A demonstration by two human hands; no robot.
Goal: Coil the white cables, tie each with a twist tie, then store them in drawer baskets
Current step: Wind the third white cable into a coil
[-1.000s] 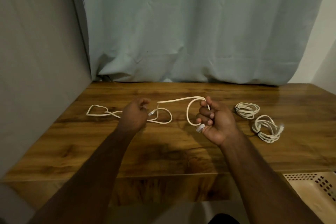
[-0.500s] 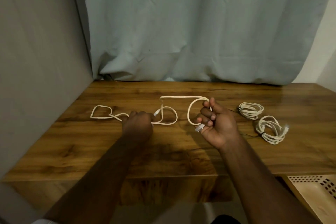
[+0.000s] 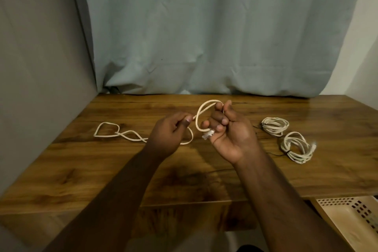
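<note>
1. A pale blue-grey curtain [image 3: 214, 37] hangs behind a wooden table [image 3: 102, 170], with a grey wall at 9 o'clock and the corner of a perforated drawer basket [image 3: 351, 213] at 5 o'clock.
2. My right hand [image 3: 231, 135], palm up just right of centre, has its fingers curled round the first loop of the loose white cable [image 3: 199, 115]; the connector [image 3: 207, 134] pokes out by my little finger, so that end is anchored.
3. My left hand [image 3: 167, 135] sits at 9 o'clock of the right one, pinching the running length of the cable between thumb and fingers, close to the loop.
4. The rest of the cable trails along the table toward 9 o'clock, crossing itself in a figure-8 [image 3: 118, 133], with another slack bend lying under my left hand.
5. At 3 o'clock lie 2 coiled cables [image 3: 275, 126] [image 3: 297, 147], each cinched with a dark twist tie, so I judge this is cable 3 of the batch.
6. To coil well, I should feed each turn the same size as loop 1, laying it flat beside the last under my right thumb.
7. Letting the cable roll slightly between my left fingers should keep twist from building.
8. The figure-8 could snag as it draws in; I would pull gently and shake it out first.
</note>
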